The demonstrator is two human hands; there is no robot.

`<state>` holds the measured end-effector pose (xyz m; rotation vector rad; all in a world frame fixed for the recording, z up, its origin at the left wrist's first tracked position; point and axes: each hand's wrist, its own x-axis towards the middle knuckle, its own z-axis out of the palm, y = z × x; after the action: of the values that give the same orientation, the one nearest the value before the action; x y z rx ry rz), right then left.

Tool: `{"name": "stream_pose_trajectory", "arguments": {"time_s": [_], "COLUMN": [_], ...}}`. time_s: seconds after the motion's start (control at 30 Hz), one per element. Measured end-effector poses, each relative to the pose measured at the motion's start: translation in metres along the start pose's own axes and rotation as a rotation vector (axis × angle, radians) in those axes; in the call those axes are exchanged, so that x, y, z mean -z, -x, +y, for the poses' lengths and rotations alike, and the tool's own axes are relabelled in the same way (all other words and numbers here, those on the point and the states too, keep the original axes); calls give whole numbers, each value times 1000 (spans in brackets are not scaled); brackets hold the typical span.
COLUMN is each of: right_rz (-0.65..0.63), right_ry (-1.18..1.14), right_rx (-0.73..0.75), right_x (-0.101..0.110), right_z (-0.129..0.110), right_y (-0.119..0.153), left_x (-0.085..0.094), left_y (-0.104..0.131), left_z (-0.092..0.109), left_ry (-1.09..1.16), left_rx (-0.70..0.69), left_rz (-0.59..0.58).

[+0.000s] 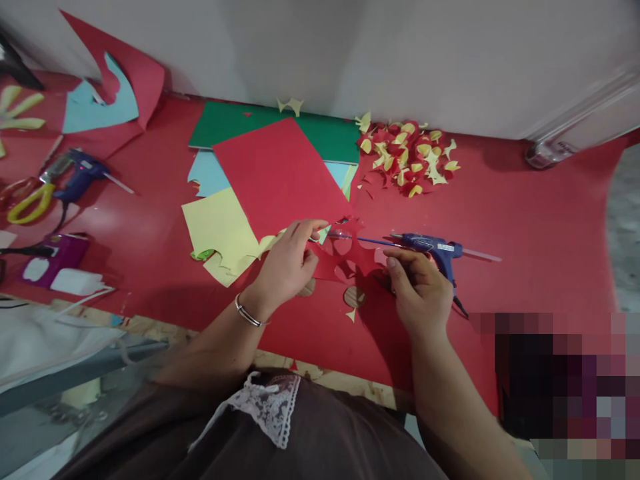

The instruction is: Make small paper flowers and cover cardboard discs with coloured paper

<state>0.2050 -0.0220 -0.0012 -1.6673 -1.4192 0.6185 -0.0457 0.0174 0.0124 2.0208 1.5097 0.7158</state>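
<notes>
My left hand (293,257) lies over a red paper sheet with cut-out holes (327,263), its fingers stretched out and the thumb apart. My right hand (423,287) is closed, its fingers curled and thumb near the index finger; whatever it may pinch is too small to make out. Just behind that hand lies a blue glue gun (425,243) with a clear glue stick (483,255) in its back. A thin blue stick (373,241) stretches between the hands. Close by are a round wooden disc (354,297) and a small yellow paper scrap (352,315).
Red, green and yellow sheets (280,173) overlap behind my left hand. A pile of red and yellow paper pieces (410,155) lies at the back. Leftward are another glue gun (83,177), yellow-handled scissors (33,203) and a purple power block (55,260). A clear tube (545,153) lies back right.
</notes>
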Motion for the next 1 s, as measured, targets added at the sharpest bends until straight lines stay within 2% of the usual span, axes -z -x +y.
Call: {"name": "stream_pose_trajectory", "arguments": {"time_s": [0.3, 0.47, 0.63, 0.8, 1.0], "right_rz": [122, 110, 127, 140, 113], "right_ry": [73, 88, 112, 118, 121], "right_rx": [105, 148, 205, 305, 302], "right_x": [1, 1, -1, -2, -2], "right_z": [5, 7, 8, 10, 10], "right_y": [2, 1, 0, 0, 0], "left_x": [4, 23, 41, 33, 29], "left_y": [-3, -7, -25, -50, -63], "left_z": [-6, -9, -16, -20, -22], "left_ry": [-72, -216, -378, -417, -455], "left_rx": [50, 70, 48, 42, 72], "left_rz": [14, -20, -89, -156, -164]}}
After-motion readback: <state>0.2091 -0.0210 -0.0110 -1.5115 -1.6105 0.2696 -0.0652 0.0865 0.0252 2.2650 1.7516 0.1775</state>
